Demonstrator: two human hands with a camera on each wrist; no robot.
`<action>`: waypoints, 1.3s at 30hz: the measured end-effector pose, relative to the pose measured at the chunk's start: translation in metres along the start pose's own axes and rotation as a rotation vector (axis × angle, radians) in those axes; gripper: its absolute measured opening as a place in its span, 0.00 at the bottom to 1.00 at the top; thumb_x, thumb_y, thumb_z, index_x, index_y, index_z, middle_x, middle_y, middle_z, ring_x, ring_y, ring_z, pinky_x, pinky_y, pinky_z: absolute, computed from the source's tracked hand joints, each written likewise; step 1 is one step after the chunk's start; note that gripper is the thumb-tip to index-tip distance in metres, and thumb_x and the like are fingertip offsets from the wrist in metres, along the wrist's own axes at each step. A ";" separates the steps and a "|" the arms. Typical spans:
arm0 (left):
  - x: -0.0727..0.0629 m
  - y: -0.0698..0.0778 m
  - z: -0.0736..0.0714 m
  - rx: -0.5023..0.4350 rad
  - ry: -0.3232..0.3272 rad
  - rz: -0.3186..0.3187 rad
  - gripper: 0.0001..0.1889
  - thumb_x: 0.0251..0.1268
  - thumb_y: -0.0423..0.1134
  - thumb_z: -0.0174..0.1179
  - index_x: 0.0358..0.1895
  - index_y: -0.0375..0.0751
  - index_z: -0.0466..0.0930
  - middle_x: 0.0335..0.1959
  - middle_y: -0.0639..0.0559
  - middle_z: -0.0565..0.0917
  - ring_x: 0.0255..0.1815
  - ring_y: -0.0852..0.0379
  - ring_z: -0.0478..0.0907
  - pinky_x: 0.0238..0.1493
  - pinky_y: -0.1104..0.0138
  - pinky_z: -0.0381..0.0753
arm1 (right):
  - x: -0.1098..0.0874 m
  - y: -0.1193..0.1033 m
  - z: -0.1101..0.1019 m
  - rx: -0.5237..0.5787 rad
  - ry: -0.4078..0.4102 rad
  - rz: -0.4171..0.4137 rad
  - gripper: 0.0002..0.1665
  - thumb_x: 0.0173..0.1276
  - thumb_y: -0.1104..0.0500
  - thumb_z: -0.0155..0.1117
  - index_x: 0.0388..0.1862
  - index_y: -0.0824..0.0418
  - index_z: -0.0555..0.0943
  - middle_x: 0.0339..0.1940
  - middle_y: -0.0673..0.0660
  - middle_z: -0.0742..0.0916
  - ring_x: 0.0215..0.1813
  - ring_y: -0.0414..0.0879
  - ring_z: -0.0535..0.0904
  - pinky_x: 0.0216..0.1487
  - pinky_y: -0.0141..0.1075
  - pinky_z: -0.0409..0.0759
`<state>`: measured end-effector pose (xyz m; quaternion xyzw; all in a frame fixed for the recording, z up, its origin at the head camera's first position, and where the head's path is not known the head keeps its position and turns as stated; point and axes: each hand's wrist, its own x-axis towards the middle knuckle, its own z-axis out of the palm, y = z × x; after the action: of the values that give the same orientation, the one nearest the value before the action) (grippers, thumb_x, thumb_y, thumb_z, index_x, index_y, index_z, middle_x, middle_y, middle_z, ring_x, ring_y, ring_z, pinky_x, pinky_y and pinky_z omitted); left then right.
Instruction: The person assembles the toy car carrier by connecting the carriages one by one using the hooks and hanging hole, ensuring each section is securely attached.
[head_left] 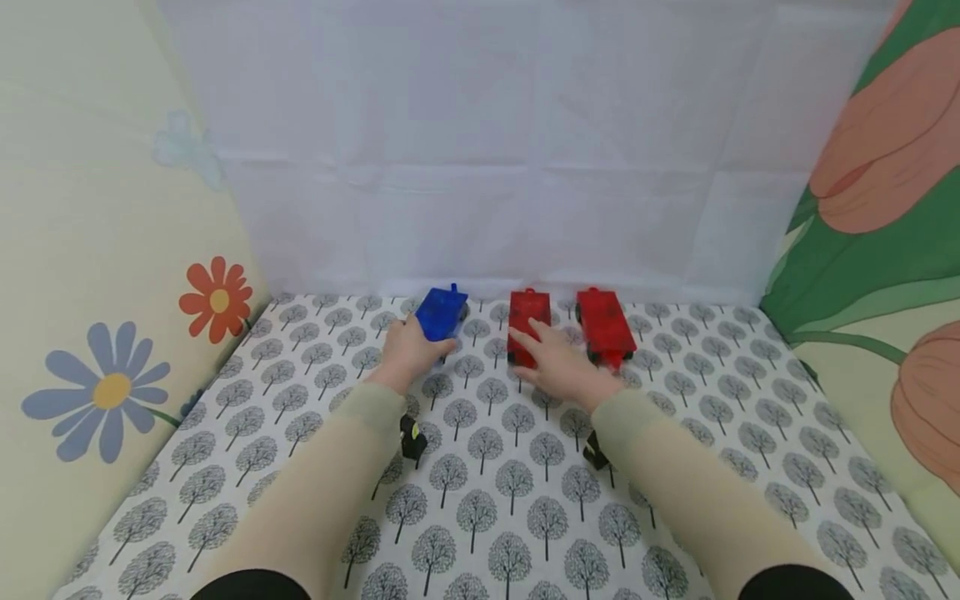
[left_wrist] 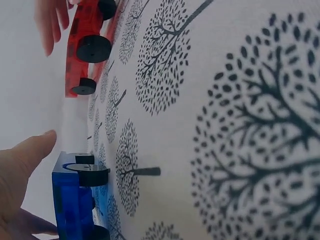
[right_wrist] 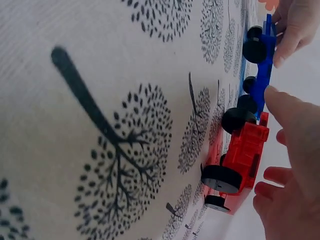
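A blue toy wagon with black wheels stands at the table's far left of centre, slightly turned. My left hand is at its near end, thumb stretched out to the right; in the left wrist view that thumb is extended beside the blue wagon. Whether the other fingers touch it is hard to tell. Over a red toy wagon reaches my right hand, fingers spread. In the right wrist view, the fingers are extended beside this red wagon, not curled round it.
A second red toy wagon stands to the right, angled, its hitch pointing nearer. The tree-print cloth covers the table. A white sheet hangs close behind the wagons, with flowered walls at both sides.
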<state>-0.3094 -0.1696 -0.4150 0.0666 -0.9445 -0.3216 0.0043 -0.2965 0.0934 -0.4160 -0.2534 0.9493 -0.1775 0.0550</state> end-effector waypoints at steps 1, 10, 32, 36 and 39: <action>0.000 0.001 0.000 -0.011 0.009 0.000 0.44 0.58 0.57 0.69 0.68 0.28 0.64 0.57 0.32 0.66 0.53 0.38 0.68 0.56 0.45 0.72 | 0.001 -0.001 0.001 -0.007 -0.002 0.000 0.45 0.73 0.39 0.56 0.82 0.45 0.50 0.81 0.59 0.49 0.79 0.59 0.46 0.72 0.58 0.53; 0.002 0.008 0.004 -0.015 0.069 -0.017 0.42 0.58 0.55 0.69 0.64 0.25 0.68 0.58 0.31 0.67 0.53 0.37 0.70 0.57 0.46 0.72 | 0.007 -0.006 0.003 -0.117 -0.040 0.011 0.42 0.75 0.41 0.55 0.80 0.53 0.55 0.80 0.61 0.56 0.79 0.57 0.46 0.75 0.50 0.49; 0.005 0.008 -0.003 0.101 0.063 0.053 0.33 0.60 0.48 0.68 0.60 0.25 0.70 0.53 0.30 0.76 0.52 0.36 0.74 0.54 0.45 0.75 | 0.010 -0.012 0.001 -0.160 -0.059 0.027 0.42 0.73 0.48 0.60 0.80 0.52 0.55 0.79 0.62 0.57 0.78 0.58 0.50 0.74 0.49 0.52; 0.000 0.016 -0.008 0.084 0.073 0.100 0.37 0.60 0.46 0.67 0.65 0.25 0.65 0.55 0.29 0.73 0.54 0.35 0.73 0.55 0.44 0.74 | 0.009 -0.011 0.001 -0.145 -0.056 0.033 0.42 0.73 0.50 0.61 0.80 0.51 0.55 0.79 0.61 0.57 0.78 0.58 0.49 0.74 0.49 0.51; -0.005 0.023 -0.014 0.080 0.064 0.106 0.43 0.62 0.46 0.66 0.72 0.24 0.56 0.59 0.27 0.68 0.56 0.34 0.71 0.56 0.43 0.73 | 0.008 -0.012 0.001 -0.136 -0.053 0.035 0.42 0.72 0.51 0.62 0.80 0.51 0.56 0.79 0.61 0.57 0.78 0.58 0.49 0.74 0.49 0.51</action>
<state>-0.3066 -0.1597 -0.3901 0.0269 -0.9582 -0.2807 0.0486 -0.2979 0.0794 -0.4128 -0.2446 0.9617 -0.1048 0.0660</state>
